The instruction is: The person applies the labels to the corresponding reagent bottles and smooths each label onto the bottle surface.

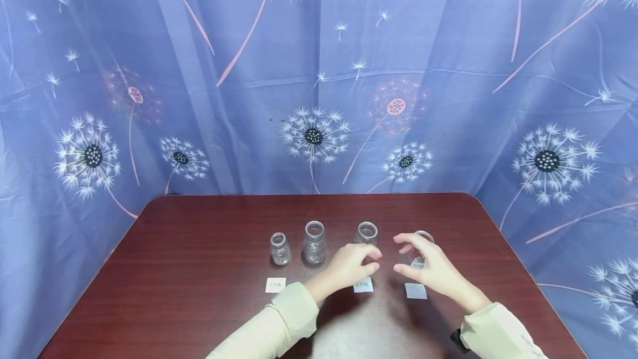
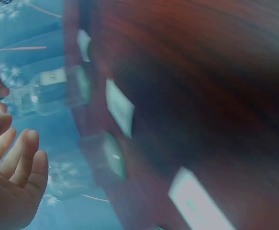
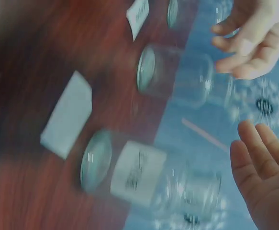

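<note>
My left hand [image 1: 351, 263] is raised over the table with loosely bent fingers and nothing in its grasp. It hides the lower part of a clear glass bottle [image 1: 367, 230]. My right hand [image 1: 435, 270], also holding nothing, spreads thumb and fingers in front of the rightmost glass bottle [image 1: 424, 233]. That bottle bears a white label with handwriting [image 3: 138, 173], plain in the right wrist view. In the same view, the neighbouring bottle [image 3: 175, 76] shows bare glass. The fingertips of the two hands face each other across a gap.
Left of the hands stand a small glass bottle [image 1: 280, 249] and a taller one [image 1: 314, 242]. White paper slips lie in front of the bottles: one at left [image 1: 276, 285], one by the left wrist [image 1: 363, 285], one at right [image 1: 416, 291]. A dandelion-print curtain [image 1: 249, 126] hangs behind the table.
</note>
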